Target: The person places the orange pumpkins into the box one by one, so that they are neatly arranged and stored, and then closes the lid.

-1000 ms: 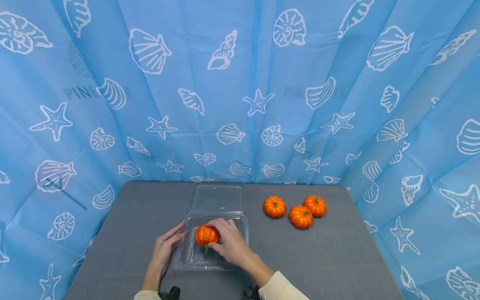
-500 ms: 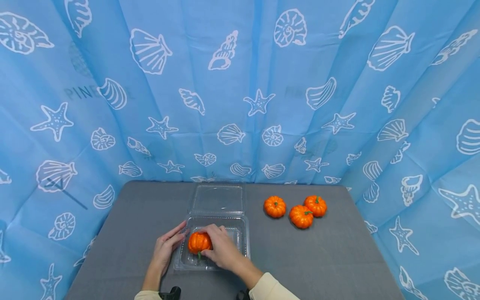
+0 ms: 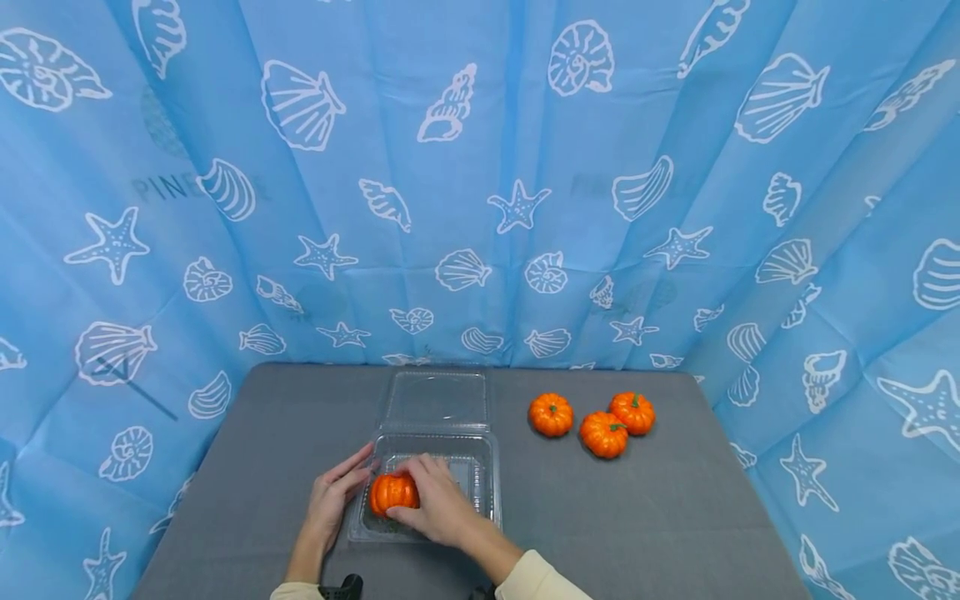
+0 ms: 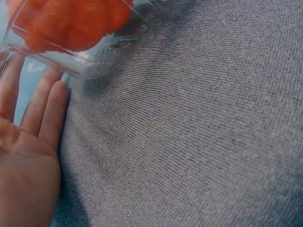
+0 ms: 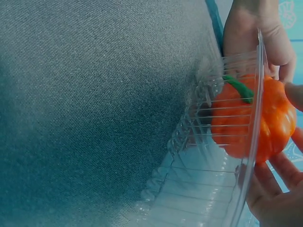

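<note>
The person is placing a glossy, round, ribbed orange pumpkin with a green stem (image 3: 392, 495) inside a clear, square, hinged plastic container (image 3: 496, 485); that appears to be the step in hand. At the lower centre of the head view, the pumpkin is occupying the left part of the container's base. The right wrist view is showing its stem pointing sideways, toward the clear wall; whether the pumpkin is touching the base's floor, the pictures are not making clear.

The right hand (image 3: 441, 505) is holding the pumpkin, its fingers curling around it and spreading about as wide as the pumpkin itself. The left hand (image 3: 330, 498) is resting at the container's left wall with fingers extending straight and gripping nothing, seemingly steadying it. The flat, clear plastic lid (image 3: 438, 400) is lying open beyond the base, higher in the frame, on the grey, cloth-covered tabletop (image 3: 600, 517).

Right of centre, a single orange pumpkin (image 3: 551, 414) is sitting apart from a close pair: a lower orange pumpkin (image 3: 603, 434) and an upper orange pumpkin (image 3: 632, 412).

The next move is probably calling for settling the held pumpkin at the left, loosening the right fingers and lifting them out without snagging the light container's rim.
</note>
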Available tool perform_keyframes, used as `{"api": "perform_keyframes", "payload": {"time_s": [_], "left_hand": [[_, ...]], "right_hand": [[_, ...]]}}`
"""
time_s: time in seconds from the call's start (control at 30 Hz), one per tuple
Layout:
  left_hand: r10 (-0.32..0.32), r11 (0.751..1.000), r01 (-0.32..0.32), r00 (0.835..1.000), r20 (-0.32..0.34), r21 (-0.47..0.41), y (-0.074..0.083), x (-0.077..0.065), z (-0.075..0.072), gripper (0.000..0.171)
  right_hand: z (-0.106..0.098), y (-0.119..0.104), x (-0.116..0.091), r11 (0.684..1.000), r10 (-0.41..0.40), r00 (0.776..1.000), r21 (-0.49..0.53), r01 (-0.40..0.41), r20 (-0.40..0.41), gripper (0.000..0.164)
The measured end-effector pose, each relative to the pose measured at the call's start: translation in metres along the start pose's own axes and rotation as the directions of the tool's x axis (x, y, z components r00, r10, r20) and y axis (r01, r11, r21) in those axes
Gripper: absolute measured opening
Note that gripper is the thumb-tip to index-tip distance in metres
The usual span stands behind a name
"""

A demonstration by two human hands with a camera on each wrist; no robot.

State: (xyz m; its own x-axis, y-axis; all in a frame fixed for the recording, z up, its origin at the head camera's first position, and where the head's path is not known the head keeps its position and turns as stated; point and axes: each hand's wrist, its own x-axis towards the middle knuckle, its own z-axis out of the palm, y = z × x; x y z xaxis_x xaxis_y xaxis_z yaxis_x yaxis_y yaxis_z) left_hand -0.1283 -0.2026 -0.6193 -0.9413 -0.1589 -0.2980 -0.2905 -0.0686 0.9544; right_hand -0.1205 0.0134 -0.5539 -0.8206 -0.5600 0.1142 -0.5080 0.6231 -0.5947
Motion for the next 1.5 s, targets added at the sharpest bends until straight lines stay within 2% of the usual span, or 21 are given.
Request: {"api": "perform_keyframes", "payload": {"time_s": [0.27, 0.53, 0.77, 1.23, 1.37, 1.5], "left_hand": [[0.007, 1.0, -0.007, 1.0, 0.004, 0.0, 0.0, -0.001, -0.001, 0.047], [0.014, 1.0, -0.014, 1.0, 0.001, 0.006, 0.0, -0.001, 0.0, 0.046], [0.004, 1.0, -0.004, 1.0, -0.018, 0.027, 0.0, 0.0, 0.002, 0.045], [-0.005, 0.999, 0.005, 1.0, -0.014, 0.032, 0.001, 0.0, 0.0, 0.047], [-0.015, 1.0, 0.015, 1.0, -0.012, 0.023, 0.0, 0.0, 0.0, 0.048], [-0.017, 1.0, 0.017, 1.0, -0.014, 0.008, 0.0, 0.001, 0.0, 0.049]], "right_hand": [[-0.001, -0.004, -0.004, 1.0, 0.015, 1.0, 0.025, -0.015, -0.026, 0.046], [0.0, -0.003, -0.003, 0.999, 0.033, 0.999, 0.015, -0.033, 0.019, 0.054], [-0.009, 0.0, 0.0, 0.999, 0.04, 0.997, 0.011, -0.041, 0.06, 0.052], [-0.023, -0.01, -0.002, 0.989, 0.009, 0.997, -0.147, 0.003, 0.079, 0.06], [-0.025, -0.007, -0.004, 0.971, -0.019, 0.997, -0.237, 0.035, 0.071, 0.06], [-0.027, 0.001, -0.006, 0.939, -0.061, 0.997, -0.337, 0.076, 0.057, 0.062]]}}
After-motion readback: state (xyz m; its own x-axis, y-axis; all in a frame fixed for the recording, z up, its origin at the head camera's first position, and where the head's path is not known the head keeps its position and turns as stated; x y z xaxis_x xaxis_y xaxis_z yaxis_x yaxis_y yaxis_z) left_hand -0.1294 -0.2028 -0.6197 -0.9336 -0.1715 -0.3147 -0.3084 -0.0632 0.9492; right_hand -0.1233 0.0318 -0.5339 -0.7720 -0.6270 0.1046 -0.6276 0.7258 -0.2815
